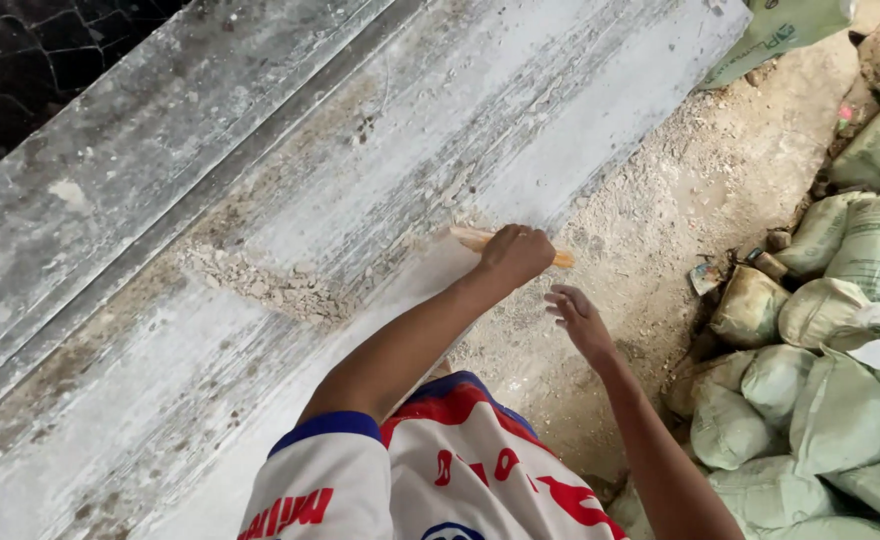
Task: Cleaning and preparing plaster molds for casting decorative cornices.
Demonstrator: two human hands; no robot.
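Head view: a person bends over a dusty grey stone slab with a stick in one hand.

Left hand [516,254] is closed in a fist around a thin pale orange wooden stick [472,238], which lies across the lower edge of the long grey ribbed stone slab [360,150], one end poking out each side of the fist. Right hand [578,318] hangs just beside it, holding nothing, fingers loosely spread above the sandy ground [680,190]. A heap of broken mortar rubble [260,280] sits in a groove of the slab, left of the stick. Stacked pale green woven sacks [840,400] line the ground's right edge.
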